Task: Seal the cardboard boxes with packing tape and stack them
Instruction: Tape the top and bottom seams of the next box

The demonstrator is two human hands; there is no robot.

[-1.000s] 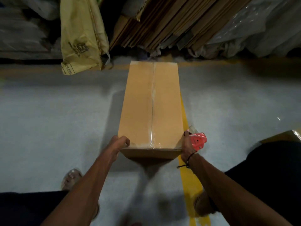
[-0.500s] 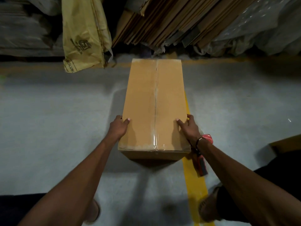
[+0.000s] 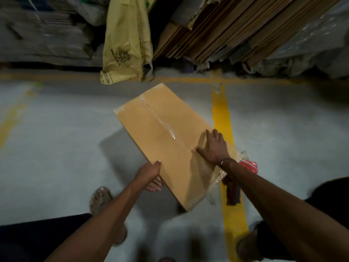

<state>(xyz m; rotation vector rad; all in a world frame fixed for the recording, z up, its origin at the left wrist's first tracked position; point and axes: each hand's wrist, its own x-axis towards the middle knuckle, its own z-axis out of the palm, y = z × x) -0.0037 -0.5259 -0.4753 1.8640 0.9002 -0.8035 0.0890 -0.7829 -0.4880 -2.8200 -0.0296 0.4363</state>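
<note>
The left hand (image 3: 150,170) grips the long edge of the cardboard box (image 3: 166,140) at about 7 o'clock, thumb on the top face and fingers (image 3: 154,186) curled underneath. The right hand (image 3: 214,146) lies flat on the top at 4 o'clock, fingers spread and straight, pressing near the end of the clear packing tape (image 3: 163,125) that runs along the centre seam. The box sits askew over the grey floor (image 3: 56,148), its far end pointing to 11 o'clock, its near corner beside the yellow floor line (image 3: 221,118). A red tape dispenser (image 3: 248,165) lies on the floor just beyond the right wrist. Sealing this face looks done; the box appears to be being turned or lifted. Next likely calls for a two-handed hold to carry it to a stack.
</note>
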